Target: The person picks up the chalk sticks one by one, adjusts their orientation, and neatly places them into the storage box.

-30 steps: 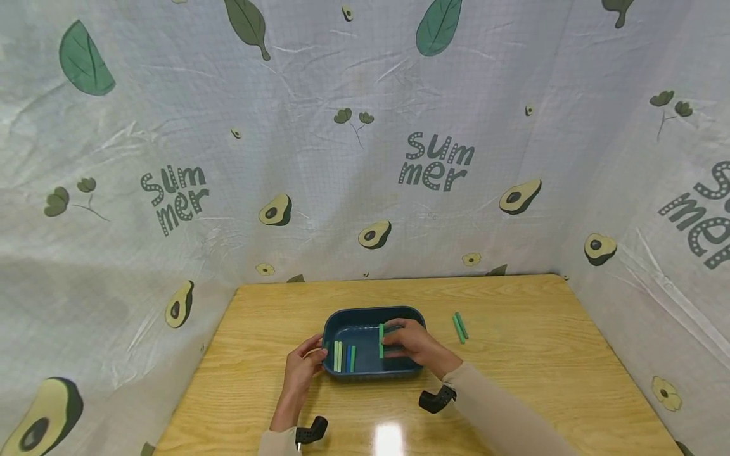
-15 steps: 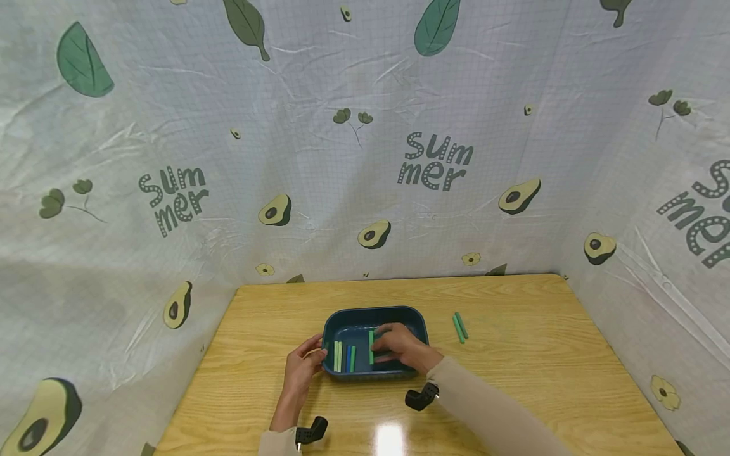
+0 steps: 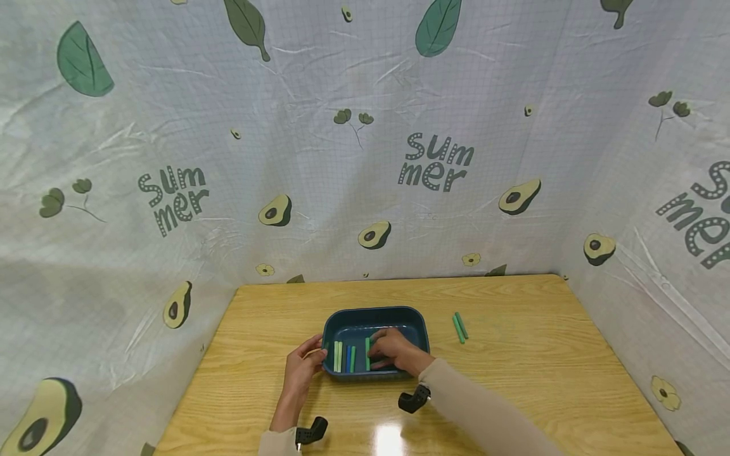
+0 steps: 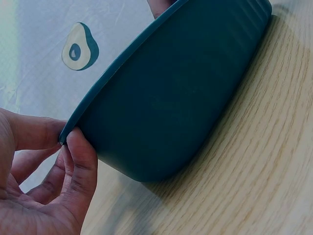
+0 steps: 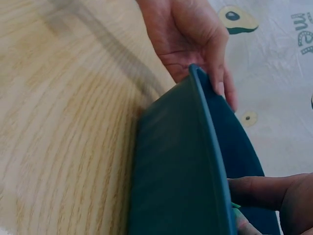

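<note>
A person sits at a light wooden desk (image 3: 513, 354) enclosed on three sides by a pale cloth printed with avocados, leaves and the word "summer". Only the forearms and hands show.

A dark blue plastic tray (image 3: 374, 315) rests on the desk directly in front of the person. The left hand (image 3: 302, 366) holds the tray's left end. In the left wrist view the thumb and fingers (image 4: 80, 161) pinch the rim at the corner, so this grip is closed on the tray.

The right hand (image 3: 395, 349) is inside the tray, fingers curled down over a green stick (image 3: 367, 353) that lies lengthwise on the tray floor. The grip is closed on that stick, with the fingertips pressed to it. In the right wrist view, only a sliver of green shows under the fingers (image 5: 264, 191), behind the tray's near wall.

Just to the left of that stick, in the tray's left half, four more sticks (image 3: 344, 356) lie side by side, parallel to each other: pale green, green and one blue.

Outside the tray, well to its right on the bare desk, two green sticks (image 3: 460, 327) lie together, touching along their length and slightly slanted.
</note>
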The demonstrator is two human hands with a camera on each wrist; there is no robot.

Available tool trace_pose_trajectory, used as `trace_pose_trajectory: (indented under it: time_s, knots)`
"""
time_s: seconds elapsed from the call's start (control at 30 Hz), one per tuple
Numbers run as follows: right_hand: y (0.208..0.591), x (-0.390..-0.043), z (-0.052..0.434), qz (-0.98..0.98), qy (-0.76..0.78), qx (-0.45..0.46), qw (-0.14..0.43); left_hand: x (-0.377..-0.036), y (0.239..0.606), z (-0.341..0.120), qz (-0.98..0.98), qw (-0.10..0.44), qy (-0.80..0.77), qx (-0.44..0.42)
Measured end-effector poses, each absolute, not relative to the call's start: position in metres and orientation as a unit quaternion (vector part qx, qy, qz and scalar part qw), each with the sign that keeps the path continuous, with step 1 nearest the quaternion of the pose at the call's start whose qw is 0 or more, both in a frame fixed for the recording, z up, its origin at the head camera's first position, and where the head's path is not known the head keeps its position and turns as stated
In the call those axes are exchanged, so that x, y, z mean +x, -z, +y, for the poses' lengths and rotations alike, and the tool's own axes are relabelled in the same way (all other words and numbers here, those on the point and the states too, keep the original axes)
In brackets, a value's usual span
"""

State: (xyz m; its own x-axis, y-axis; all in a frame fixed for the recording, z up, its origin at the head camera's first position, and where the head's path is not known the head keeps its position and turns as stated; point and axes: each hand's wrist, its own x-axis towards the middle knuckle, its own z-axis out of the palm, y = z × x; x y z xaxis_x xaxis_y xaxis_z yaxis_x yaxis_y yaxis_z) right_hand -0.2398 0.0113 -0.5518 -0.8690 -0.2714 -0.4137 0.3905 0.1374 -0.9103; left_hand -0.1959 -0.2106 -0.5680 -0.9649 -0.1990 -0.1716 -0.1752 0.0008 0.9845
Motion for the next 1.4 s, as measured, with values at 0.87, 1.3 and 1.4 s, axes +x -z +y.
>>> trace_pose_trajectory:
  time_s: [0.87, 1.3, 1.4]
  knots:
    - [0.533, -0.235, 0.042, 0.676, 0.695, -0.035, 0.240, -0.196, 0.571, -0.209, -0.704, 0.002, 0.697, 0.137]
    - [0.507, -0.227, 0.089, 0.689, 0.708, -0.019, 0.155, -0.195, 0.569, -0.210, -0.703, 0.008, 0.698, 0.134]
    - [0.502, -0.226, 0.101, 0.696, 0.706, -0.007, 0.132, -0.195, 0.569, -0.210, -0.699, 0.008, 0.702, 0.136]
